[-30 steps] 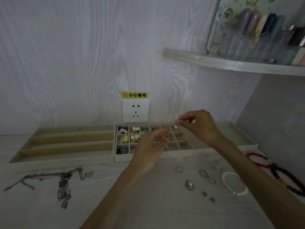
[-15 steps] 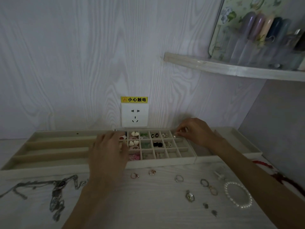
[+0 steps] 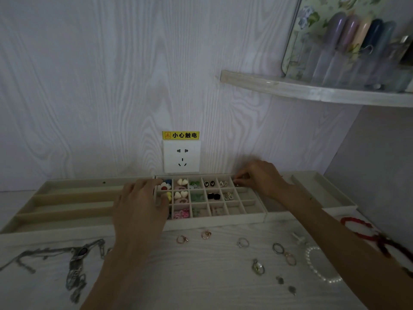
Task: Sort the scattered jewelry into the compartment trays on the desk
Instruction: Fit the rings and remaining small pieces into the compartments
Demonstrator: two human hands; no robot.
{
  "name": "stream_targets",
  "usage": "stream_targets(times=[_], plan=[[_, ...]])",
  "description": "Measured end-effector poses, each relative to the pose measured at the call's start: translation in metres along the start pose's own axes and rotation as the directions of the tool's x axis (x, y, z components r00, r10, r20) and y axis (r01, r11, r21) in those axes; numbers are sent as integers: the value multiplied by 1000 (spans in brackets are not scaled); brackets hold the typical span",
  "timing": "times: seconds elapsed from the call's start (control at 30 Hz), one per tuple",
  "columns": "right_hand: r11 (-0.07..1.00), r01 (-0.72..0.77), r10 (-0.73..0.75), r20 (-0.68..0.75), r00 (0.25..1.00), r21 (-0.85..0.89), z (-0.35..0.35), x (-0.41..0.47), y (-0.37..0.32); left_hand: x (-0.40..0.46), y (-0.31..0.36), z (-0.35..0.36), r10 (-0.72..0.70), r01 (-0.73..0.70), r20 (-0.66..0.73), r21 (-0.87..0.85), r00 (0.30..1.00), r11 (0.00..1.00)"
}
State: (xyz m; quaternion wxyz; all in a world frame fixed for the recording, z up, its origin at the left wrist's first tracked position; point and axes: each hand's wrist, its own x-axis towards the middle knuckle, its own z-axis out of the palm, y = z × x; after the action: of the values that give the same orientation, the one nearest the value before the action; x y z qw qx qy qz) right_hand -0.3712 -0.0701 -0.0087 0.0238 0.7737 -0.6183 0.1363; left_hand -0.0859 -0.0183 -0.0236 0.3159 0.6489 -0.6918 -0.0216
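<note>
Jewelry lies in two places in the head view: some already sits in the grid tray [image 3: 245,217], and the rest is scattered on the desk [image 3: 201,283] in front of it. In the grid's small compartments are flower and heart studs, green pieces, black ones and a pink item in the front row. Loose on the desk are several rings [image 3: 243,242], a pendant [image 3: 258,267], a pearl bracelet [image 3: 319,265], a red bead bracelet [image 3: 357,227] at the right edge, and silver chains [image 3: 73,260] at the left.

A long-slot tray [image 3: 67,211] adjoins the grid tray's left side, and a third tray [image 3: 330,193] adjoins its right.

The left hand [image 3: 140,206] rests on the seam between the long-slot tray and the grid tray, its fingers lightly bent over the leftmost compartments and seeming to hold nothing. The right hand [image 3: 261,177] reaches over the grid's far right corner, fingertips drawn together on what appears to be a small earring [image 3: 237,183]; the piece is too tiny and dim to be sure.

On the wall behind are a socket [image 3: 181,156] with a yellow warning label [image 3: 180,135] above it, and a shelf [image 3: 312,92] at the upper right.
</note>
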Motion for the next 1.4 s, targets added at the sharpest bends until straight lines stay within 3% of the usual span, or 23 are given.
stream_targets(times=[0.2, 0.33, 0.47, 0.63, 0.7, 1.4], plan=[[996, -36, 37, 12, 999, -83, -5, -1, -3, -2, 4, -1, 6, -5, 14, -19, 1000, 1000], [995, -87, 90, 70, 993, -47, -6, 2, -2, -3, 7, -2, 2, -2, 8, -37, 1000, 999], [976, -154, 145, 72, 987, 151, -6, 5, 0, -3, 7, -2, 1, -1, 23, -28, 1000, 1000], [870, -160, 162, 36, 986, 465, -12, 0, -1, -3, 8, -1, 22, -21, 20, -17, 1000, 1000], [844, -160, 162, 41, 986, 511, -11, -1, -1, -3, 7, 0, 26, -26, 11, -6, 1000, 1000], [872, -349, 368, 12, 930, 343, 14, -1, -2, -4, 7, 1, 30, -32, 38, 39, 999, 999]])
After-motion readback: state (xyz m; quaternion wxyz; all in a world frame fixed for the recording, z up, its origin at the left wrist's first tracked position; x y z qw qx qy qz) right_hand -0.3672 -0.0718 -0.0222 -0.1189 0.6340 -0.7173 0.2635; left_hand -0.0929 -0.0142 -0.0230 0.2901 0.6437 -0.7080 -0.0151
